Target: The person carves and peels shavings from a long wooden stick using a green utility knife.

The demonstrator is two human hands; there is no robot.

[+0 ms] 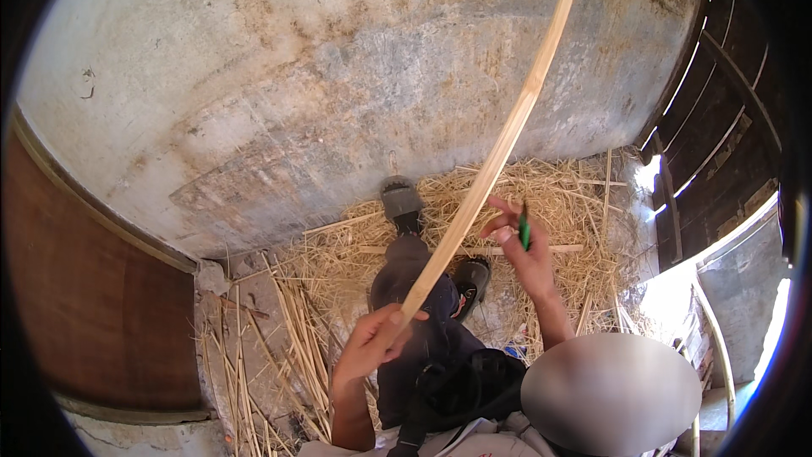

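Observation:
A long, pale strip of split bamboo (pixel 499 156) rises at a slant from my left hand (pixel 374 343), whose fingers are closed round its lower end. Its upper end reaches up in front of the wall. Just right of the strip's middle is my right hand (pixel 526 256), which holds a small green-handled tool (pixel 524 231) with a dark, narrow end pointing up. The tool's exact kind is too small to make out. The right fingers are partly curled beside the strip; whether they touch it I cannot tell.
Thin shavings (pixel 567 203) cover the floor ahead and to the right. Several long split strips (pixel 296 330) lie at the left. My shoes (pixel 402 197) stand among them. A stained wall (pixel 338 101) rises in front, a brown door panel (pixel 93 288) at left, dark boards (pixel 719 118) at right.

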